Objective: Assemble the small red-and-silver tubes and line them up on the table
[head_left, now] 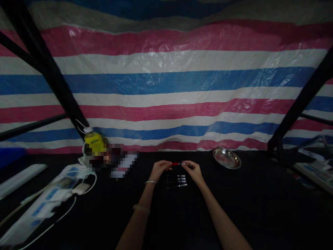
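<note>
A small red stick-like item (pixel 176 164) with a dark right end is held level between my two hands. My left hand (pixel 160 168) pinches its left end, and my right hand (pixel 191 169) has its fingers closed on the right end. Just below and between the hands, several dark, slim pieces with shiny bands (pixel 177 180) lie side by side on the black table (pixel 179 215). The lowest of them (pixel 177 186) lies slightly tilted and a little apart. What exactly the pieces are is too dark to tell.
A shiny round metal dish (pixel 227 158) stands at the right back. On the left are a yellow bottle (pixel 95 142), a partly blurred patch of items, and white power strips (pixel 49 201) with cables. Behind hangs a striped plastic sheet (pixel 166 83) between black frame posts.
</note>
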{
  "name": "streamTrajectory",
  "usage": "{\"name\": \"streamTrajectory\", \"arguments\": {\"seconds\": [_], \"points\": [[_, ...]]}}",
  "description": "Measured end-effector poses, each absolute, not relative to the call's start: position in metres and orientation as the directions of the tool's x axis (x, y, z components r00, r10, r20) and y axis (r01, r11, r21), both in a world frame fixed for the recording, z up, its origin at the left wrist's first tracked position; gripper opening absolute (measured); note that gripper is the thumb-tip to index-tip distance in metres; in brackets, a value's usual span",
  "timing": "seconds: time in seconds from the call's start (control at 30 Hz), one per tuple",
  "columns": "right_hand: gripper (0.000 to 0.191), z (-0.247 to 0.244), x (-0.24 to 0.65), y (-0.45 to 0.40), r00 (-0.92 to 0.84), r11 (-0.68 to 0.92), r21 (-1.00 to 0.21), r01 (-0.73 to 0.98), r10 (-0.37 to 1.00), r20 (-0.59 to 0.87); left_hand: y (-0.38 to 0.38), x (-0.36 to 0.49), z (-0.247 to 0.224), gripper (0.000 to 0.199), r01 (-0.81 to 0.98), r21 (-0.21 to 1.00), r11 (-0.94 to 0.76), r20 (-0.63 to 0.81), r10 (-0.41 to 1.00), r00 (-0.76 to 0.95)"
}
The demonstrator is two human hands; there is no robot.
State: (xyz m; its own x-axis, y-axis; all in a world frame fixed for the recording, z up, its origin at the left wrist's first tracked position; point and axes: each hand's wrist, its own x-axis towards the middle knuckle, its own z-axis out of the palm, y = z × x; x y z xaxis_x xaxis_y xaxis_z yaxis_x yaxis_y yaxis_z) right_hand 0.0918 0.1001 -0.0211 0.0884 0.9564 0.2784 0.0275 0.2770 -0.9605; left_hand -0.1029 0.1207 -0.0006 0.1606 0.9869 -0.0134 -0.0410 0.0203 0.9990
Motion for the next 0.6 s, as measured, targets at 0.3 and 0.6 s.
{"name": "streamTrajectory", "arguments": {"seconds": [0.3, 0.6], "points": [[0.017, -0.025, 0.099, 0.099, 0.039, 0.389, -0.812, 0.434, 0.893, 0.448, 0.112, -0.107, -0.004, 0.029, 0.192, 0.967, -0.167, 0.152, 0.984, 0.092], [0.020, -0.034, 0.102, 0.094, -0.013, 0.342, -0.685, 0.644, 0.900, 0.437, 0.108, -0.108, -0.012, 0.020, 0.507, 0.814, -0.284, 0.278, 0.956, 0.090]]}}
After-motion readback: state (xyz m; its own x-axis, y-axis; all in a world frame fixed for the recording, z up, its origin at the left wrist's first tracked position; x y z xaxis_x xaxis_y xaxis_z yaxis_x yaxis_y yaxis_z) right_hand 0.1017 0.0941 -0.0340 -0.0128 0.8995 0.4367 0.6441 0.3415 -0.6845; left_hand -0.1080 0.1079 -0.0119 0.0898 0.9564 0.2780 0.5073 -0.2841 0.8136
